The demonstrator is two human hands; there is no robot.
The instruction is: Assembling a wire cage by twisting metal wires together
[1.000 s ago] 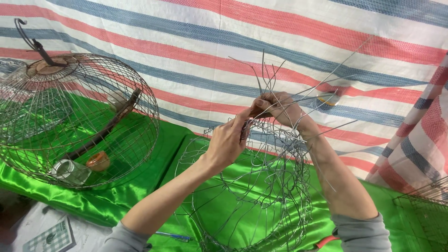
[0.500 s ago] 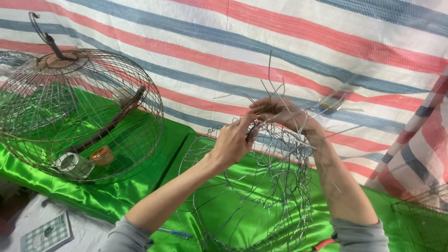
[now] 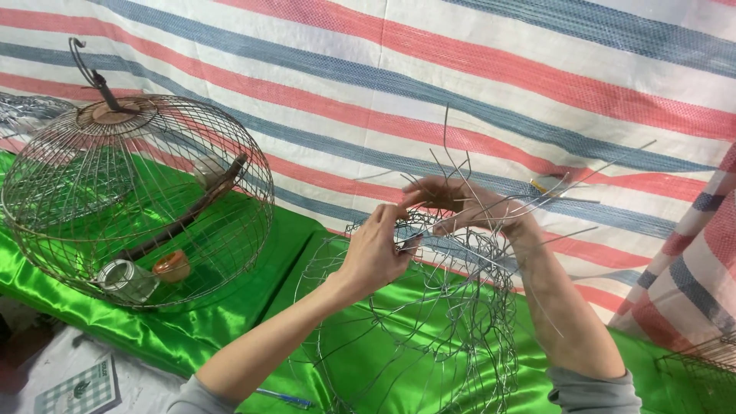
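Unfinished wire cage [image 3: 418,322], centre to lower right of the frame, standing on the green cloth [image 3: 253,307], its loose wire ends [image 3: 460,165] splaying upward from the top. The left hand [image 3: 376,249] pinches wires at the cage's upper rim between thumb and fingers; the right hand [image 3: 460,203], just above and behind it, curls its fingers around the gathered strands at the crown. Both hands meet at the same knot of wires. At the left of the frame stands a finished domed cage [image 3: 138,199] with a hook, a perch, a glass jar [image 3: 126,280] and an orange cup [image 3: 172,266]; a striped tarp [image 3: 460,69] fills the background. Likely hazards: the free ends may prick a hand or spring loose if either grip slackens, and uneven pulling may distort the dome.
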